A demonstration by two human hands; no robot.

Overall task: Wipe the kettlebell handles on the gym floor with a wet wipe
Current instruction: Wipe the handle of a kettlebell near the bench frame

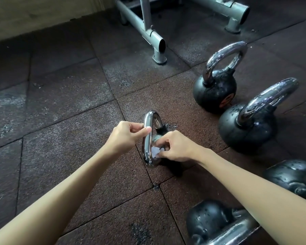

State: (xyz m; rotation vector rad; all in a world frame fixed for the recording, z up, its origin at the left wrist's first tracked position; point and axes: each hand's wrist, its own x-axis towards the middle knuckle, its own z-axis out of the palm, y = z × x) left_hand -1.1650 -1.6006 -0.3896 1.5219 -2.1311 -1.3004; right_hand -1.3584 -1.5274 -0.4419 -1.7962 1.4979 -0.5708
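A small black kettlebell with a chrome handle (147, 144) stands on the rubber floor at the centre. My left hand (126, 135) pinches the upper left side of that handle between thumb and fingers. My right hand (177, 147) reaches through the handle loop from the right and holds a crumpled white wet wipe (155, 152) against the inner side of the handle's lower part. The kettlebell's body is mostly hidden behind my right hand.
Two upright kettlebells (215, 89) (247, 128) stand at the right. Two more (293, 175) (212, 221) lie at the lower right, close under my right forearm. A grey steel rack base (159, 45) stands at the back. Brown rubber tiles (60, 156) cover the floor.
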